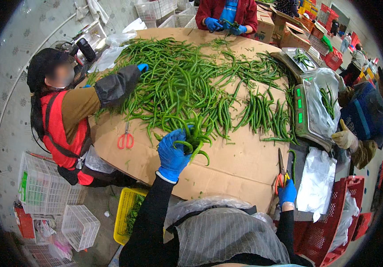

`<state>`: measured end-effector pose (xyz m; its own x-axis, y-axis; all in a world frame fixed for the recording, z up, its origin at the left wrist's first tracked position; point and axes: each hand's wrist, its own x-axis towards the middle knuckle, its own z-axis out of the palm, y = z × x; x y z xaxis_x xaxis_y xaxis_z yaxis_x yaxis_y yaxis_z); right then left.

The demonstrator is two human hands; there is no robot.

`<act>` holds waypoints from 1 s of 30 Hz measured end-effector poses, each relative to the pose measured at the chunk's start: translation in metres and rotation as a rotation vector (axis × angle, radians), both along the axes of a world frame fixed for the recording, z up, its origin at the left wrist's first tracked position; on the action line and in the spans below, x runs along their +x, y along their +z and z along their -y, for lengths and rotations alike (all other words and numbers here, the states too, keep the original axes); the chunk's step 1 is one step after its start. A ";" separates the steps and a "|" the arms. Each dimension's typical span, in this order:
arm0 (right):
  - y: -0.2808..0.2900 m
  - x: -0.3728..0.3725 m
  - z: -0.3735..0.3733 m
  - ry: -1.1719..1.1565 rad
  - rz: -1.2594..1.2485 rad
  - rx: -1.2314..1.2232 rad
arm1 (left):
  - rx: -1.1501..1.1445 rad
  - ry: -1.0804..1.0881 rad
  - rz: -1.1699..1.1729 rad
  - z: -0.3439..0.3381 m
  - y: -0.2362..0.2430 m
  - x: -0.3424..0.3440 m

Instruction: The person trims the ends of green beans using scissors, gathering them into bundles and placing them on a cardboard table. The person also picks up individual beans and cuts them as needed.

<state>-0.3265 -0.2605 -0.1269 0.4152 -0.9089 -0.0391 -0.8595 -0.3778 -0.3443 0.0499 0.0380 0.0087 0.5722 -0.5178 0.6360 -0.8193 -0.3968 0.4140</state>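
My left hand (pixel 173 153), in a blue glove, is closed round a bunch of long green peppers (pixel 197 135), raised over the cardboard tabletop (pixel 240 167). Their curved tips spread out past the fingers. At the table's near right edge, my right hand (pixel 287 194), also blue-gloved, grips the orange and yellow handles of a pair of scissors (pixel 282 167). The blades point away from me and stand slightly apart. A large heap of green peppers (pixel 169 84) covers the far and left part of the table. Smaller rows of peppers (pixel 262 113) lie to the right.
Red-handled scissors (pixel 125 139) rest near a co-worker in a red vest (pixel 62 129). Another person (pixel 227 15) stands across the table. At right, a gloved hand (pixel 345 135) is beside a green scale (pixel 305 111) bearing a bag. A yellow basket (pixel 122 218) stands below left.
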 end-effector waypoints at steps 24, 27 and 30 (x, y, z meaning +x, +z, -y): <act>0.090 0.132 -0.140 0.669 0.535 0.368 | -1.658 -0.851 -1.704 -0.005 0.021 -0.014; 0.101 0.138 -0.137 0.708 0.511 0.305 | -1.679 -0.801 -1.673 -0.005 0.019 -0.016; 0.105 0.149 -0.133 0.716 0.487 0.256 | -1.726 -0.687 -1.616 0.000 0.019 -0.021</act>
<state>-0.1771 -0.1274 -0.0220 0.9020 -0.4137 0.1234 -0.1850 -0.6287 -0.7553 0.0292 0.0376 0.0276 0.8710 -0.4890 -0.0469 0.4912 0.8662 0.0918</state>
